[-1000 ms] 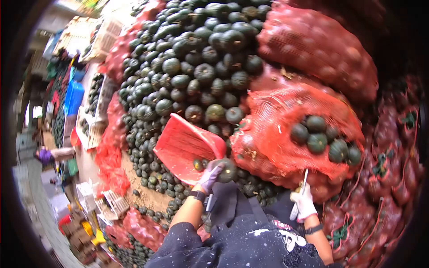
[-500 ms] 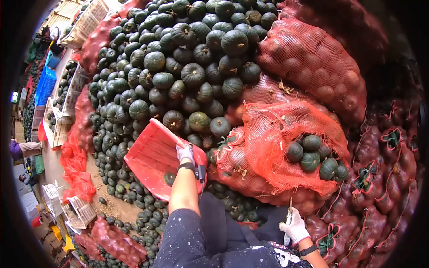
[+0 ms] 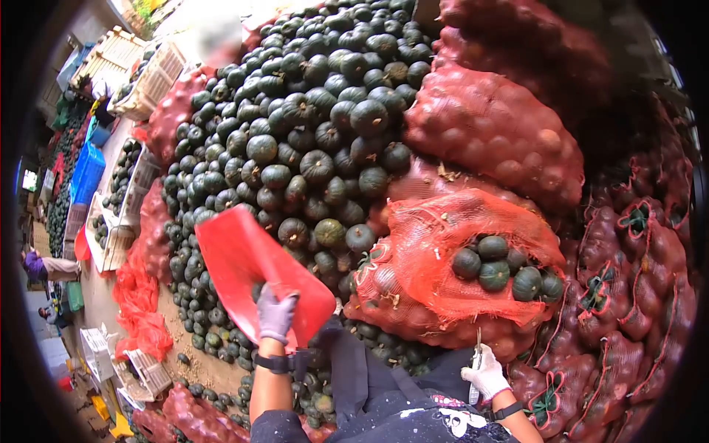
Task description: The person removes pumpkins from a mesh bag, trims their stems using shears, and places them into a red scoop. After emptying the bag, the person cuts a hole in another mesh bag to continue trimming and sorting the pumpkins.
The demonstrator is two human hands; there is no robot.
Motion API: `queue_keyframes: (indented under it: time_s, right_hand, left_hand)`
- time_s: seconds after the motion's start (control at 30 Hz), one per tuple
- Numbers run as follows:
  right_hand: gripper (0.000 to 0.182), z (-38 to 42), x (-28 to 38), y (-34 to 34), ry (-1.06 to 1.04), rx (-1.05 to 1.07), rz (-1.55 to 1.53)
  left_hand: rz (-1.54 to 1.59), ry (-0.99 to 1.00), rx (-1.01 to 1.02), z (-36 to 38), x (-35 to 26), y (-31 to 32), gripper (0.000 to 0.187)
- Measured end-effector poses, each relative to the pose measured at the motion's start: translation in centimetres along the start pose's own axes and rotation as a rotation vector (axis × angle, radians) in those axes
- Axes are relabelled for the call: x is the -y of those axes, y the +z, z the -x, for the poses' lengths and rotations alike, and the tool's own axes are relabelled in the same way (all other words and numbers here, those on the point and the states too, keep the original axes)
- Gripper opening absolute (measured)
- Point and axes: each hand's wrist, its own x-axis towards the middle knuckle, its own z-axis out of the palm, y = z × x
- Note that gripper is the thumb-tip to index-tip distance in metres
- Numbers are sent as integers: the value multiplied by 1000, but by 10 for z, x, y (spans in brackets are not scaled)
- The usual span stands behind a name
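"Where is the red plastic scoop sitting?"

"It's showing left of the open mesh sack, its wide end pointing away from it."

"And the hands?"

"The gloved left hand is overlapping the scoop; whether it's gripping anything, I can't tell. The gloved right hand, on the sack's near side, is grasping pruning shears."

"How is the scoop likely handling?"

"Probably light, stiff and a bit slippery; its rim is seeming the best hold. It's looking smooth and bright red."

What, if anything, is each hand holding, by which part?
Right hand: clippers, by the handles. Whether the left hand, at the red scoop, holds anything is unclear.
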Motion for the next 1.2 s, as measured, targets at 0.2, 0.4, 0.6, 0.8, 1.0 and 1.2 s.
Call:
queue_keyframes:
  time_s: [0.2,0.4,0.6,0.8,1.0,1.2]
  right_hand:
    - [87,17,-26,19,-19,-194,-144]
    - [74,77,-68,74,178,-604,-597]
    - [62,220,-44,190,710,-799,-883]
    - [50,363,-4,292,775,-511,-720]
    - [50,465,-83,413,667,-408,-134]
    - [65,407,-52,269,1120,-307,-659]
  left_hand:
    - [-943,584,316,11,-29,157,62]
    - [-1217,567,472,-61,30,264,62]
    - [-947,731,825,-116,87,237,92]
    - [-888,303,1100,-114,136,179,68]
    - [-472,0,1055,-124,126,142,78]
    - [-928,656,1195,-239,159,141,31]
